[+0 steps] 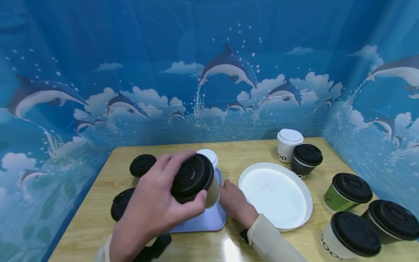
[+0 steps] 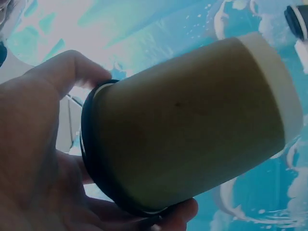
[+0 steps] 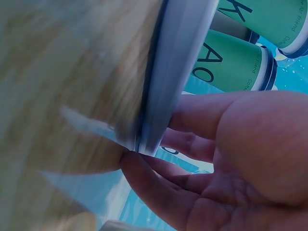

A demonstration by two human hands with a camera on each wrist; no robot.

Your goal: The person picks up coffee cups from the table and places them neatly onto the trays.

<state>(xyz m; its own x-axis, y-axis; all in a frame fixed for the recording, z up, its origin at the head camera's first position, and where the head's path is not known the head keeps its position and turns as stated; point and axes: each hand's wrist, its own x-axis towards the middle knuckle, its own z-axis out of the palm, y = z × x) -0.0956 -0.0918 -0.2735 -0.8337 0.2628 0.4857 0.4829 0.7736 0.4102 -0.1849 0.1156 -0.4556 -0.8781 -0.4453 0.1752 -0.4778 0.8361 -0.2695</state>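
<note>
My left hand point(image 1: 154, 196) grips a paper coffee cup point(image 1: 212, 192) round its black lid, holding it tilted above a light purple tray point(image 1: 204, 222). In the left wrist view, the cup point(image 2: 187, 120) shows a plain brown body with a pale base band, and fingers and thumb wrap the lid end. My right hand point(image 1: 236, 202) is low at the tray's right side. Seen from the right wrist, this hand point(image 3: 250, 154) pinches the tray's edge point(image 3: 175, 57) between thumb and fingers. The raised cup and left hand hide much of the tray.
A white-lidded cup point(image 1: 209, 156) stands behind the tray. Black-lidded cups point(image 1: 142, 165) are at the left. A round white plate point(image 1: 243, 182) lies right of the tray, with several lidded cups point(image 1: 347, 193) along the right side. A dolphin-print curtain point(image 1: 183, 87) borders the wooden table point(image 1: 88, 211).
</note>
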